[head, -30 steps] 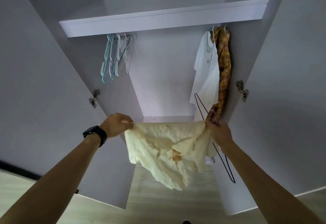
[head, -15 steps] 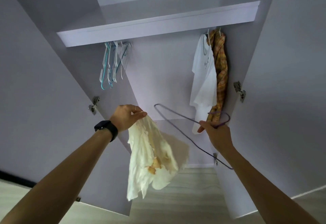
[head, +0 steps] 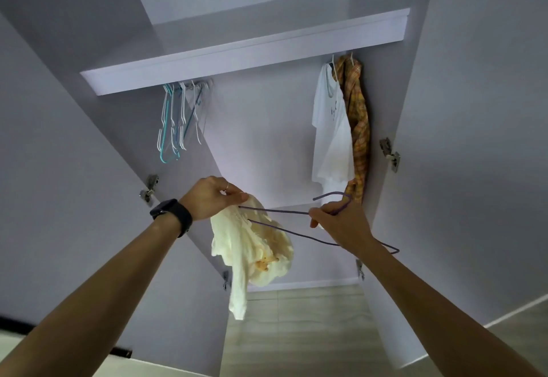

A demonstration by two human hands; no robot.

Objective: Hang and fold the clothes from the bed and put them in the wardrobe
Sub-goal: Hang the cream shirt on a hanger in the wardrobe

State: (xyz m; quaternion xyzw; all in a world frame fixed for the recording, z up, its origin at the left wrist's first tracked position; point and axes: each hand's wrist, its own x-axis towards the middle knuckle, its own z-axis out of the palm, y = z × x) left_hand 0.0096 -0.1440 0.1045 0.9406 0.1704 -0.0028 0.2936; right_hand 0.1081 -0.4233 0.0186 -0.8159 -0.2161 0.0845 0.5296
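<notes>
A crumpled cream-yellow garment (head: pixel 252 246) hangs in front of the open wardrobe (head: pixel 243 56). My left hand (head: pixel 212 197), a black watch on its wrist, pinches the garment's top edge. My right hand (head: pixel 341 223) grips a thin purple wire hanger (head: pixel 284 213) near its hook. The hanger lies almost level, and its left tip reaches into the top of the garment, close to my left fingers. Its right end sticks out past my right wrist.
Several empty pale hangers (head: pixel 178 121) hang on the rail at the left. A white T-shirt (head: pixel 332 127) and a yellow plaid garment (head: pixel 357 127) hang at the right. Both wardrobe doors (head: pixel 59 198) stand open on either side. Wood floor (head: pixel 296 317) shows below.
My right hand let go of the garment, which now hangs from my left hand alone. The hanger swung up level and its left end slid into the garment's top.
</notes>
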